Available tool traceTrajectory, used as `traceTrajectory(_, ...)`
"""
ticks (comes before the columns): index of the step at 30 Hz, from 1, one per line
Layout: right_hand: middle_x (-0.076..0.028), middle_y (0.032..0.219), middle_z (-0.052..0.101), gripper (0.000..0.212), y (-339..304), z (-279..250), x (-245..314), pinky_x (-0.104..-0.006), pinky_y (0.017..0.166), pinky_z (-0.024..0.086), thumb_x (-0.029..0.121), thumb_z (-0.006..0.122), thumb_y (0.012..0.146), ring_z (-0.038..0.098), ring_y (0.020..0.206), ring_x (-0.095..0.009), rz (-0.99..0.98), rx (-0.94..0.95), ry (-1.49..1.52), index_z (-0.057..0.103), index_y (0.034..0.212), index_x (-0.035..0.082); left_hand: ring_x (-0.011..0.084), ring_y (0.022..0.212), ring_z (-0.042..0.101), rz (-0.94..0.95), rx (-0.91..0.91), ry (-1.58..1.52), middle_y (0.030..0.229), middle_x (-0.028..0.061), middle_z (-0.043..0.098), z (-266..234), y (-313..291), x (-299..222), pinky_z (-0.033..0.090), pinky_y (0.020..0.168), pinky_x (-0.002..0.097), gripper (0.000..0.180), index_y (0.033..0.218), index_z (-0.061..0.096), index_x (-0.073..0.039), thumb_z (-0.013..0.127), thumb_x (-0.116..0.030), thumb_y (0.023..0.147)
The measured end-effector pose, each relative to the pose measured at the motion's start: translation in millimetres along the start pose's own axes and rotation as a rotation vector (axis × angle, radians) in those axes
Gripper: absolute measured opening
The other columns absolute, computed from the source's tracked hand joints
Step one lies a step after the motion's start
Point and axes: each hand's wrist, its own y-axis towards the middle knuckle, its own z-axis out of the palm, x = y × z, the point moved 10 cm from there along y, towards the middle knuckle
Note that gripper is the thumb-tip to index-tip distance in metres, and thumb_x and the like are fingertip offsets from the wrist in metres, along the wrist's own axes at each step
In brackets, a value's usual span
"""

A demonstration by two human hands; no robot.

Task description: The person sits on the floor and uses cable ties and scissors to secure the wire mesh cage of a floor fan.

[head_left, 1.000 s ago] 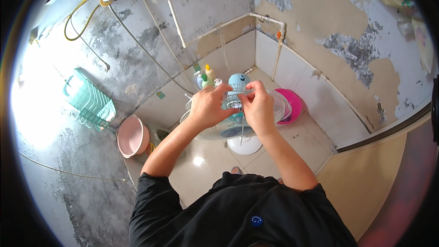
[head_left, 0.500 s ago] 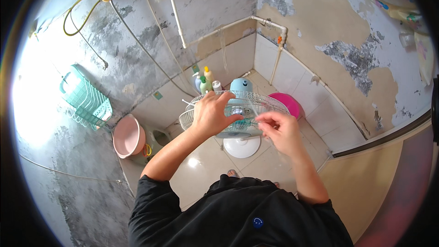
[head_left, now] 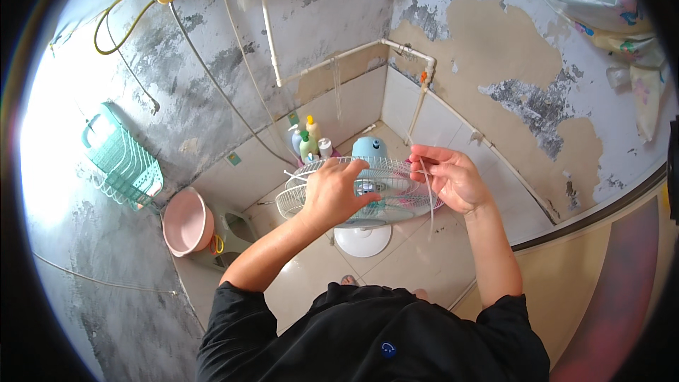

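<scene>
A standing fan with a white wire grille [head_left: 292,204], a light blue motor housing [head_left: 368,146] and a round white base [head_left: 363,242] is in front of me. My left hand [head_left: 332,191] grips the near upper part of the grille, its fingers curled over the wires and the thumb lower down. Right of the grille, my right hand [head_left: 453,178] pinches a thin, bendy white strip [head_left: 431,205] between thumb and fingers. The strip hangs down in front of the grille's right side; its exact kind is unclear.
Several pump bottles [head_left: 308,143] stand behind the fan by the tiled wall. A pink basin [head_left: 188,221] sits at left, below a green plastic basket [head_left: 122,159] on the wall. White pipes [head_left: 332,62] run along the corner. A shower hose [head_left: 212,67] hangs at left.
My right hand has drawn away from the grille, up and to the right, with the white strip now plainly showing. My left hand keeps its grip. The whole view has shifted slightly.
</scene>
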Motion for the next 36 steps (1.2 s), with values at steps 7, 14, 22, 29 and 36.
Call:
traceTrajectory(7, -0.008, 0.096, 0.059, 0.024, 18.6, -23.6, 35.7, -0.0254, 0.079, 0.048, -0.001, 0.055, 0.083, 0.057, 0.084, -0.014, -0.4, -0.171, -0.448, 0.059, 0.107, -0.004, 0.0226, 0.075, 0.057, -0.005, 0.025, 0.015, 0.072, 0.0049, 0.061, 0.4, 2.2, 1.1, 0.047, 0.06, 0.0352, 0.046, 0.095, 0.059, -0.011, 0.078, -0.033, 0.059)
traceTrajectory(14, -0.005, 0.085, 0.061, 0.019, 59.1, -39.9, 33.7, -0.0203, 0.06, 0.046, 0.012, 0.061, 0.085, 0.055, 0.068, -0.01, -0.244, -0.205, -0.431, 0.063, 0.097, -0.003, 0.0205, 0.069, 0.055, -0.071, 0.033, 0.006, 0.066, 0.0022, 0.056, -1.6, 4.1, 4.9, 0.045, 0.061, 0.0325, 0.048, 0.095, 0.061, -0.013, 0.08, -0.033, 0.056)
traceTrajectory(22, -0.005, 0.081, 0.062, 0.018, 104.3, -42.9, -14.8, -0.0201, 0.059, 0.049, 0.009, 0.06, 0.084, 0.057, 0.066, -0.008, 0.174, -0.033, -0.51, 0.061, 0.098, -0.002, 0.0173, 0.064, 0.051, -0.096, 0.065, 0.021, 0.063, -0.0011, 0.051, -5.2, 7.1, -2.6, 0.042, 0.058, 0.0323, 0.047, 0.096, 0.062, -0.014, 0.081, -0.03, 0.056)
traceTrajectory(29, -0.005, 0.081, 0.063, 0.016, 117.2, -34.4, -52.1, -0.0199, 0.058, 0.049, 0.008, 0.063, 0.082, 0.057, 0.064, -0.007, 0.32, 0.107, -0.522, 0.061, 0.095, -0.001, 0.0172, 0.065, 0.05, -0.152, 0.072, 0.044, 0.065, -0.0011, 0.052, -1.9, 3.9, -1.1, 0.042, 0.058, 0.0316, 0.047, 0.096, 0.061, -0.014, 0.081, -0.03, 0.056)
traceTrajectory(36, -0.005, 0.079, 0.064, 0.017, 125.0, -34.7, -54.1, -0.0205, 0.058, 0.049, 0.008, 0.064, 0.081, 0.057, 0.064, -0.007, 0.381, 0.113, -0.486, 0.062, 0.096, 0.001, 0.0167, 0.066, 0.05, -0.167, 0.078, 0.053, 0.066, -0.0015, 0.052, -0.6, 4.2, -3.0, 0.041, 0.058, 0.0307, 0.047, 0.097, 0.062, -0.014, 0.081, -0.029, 0.057)
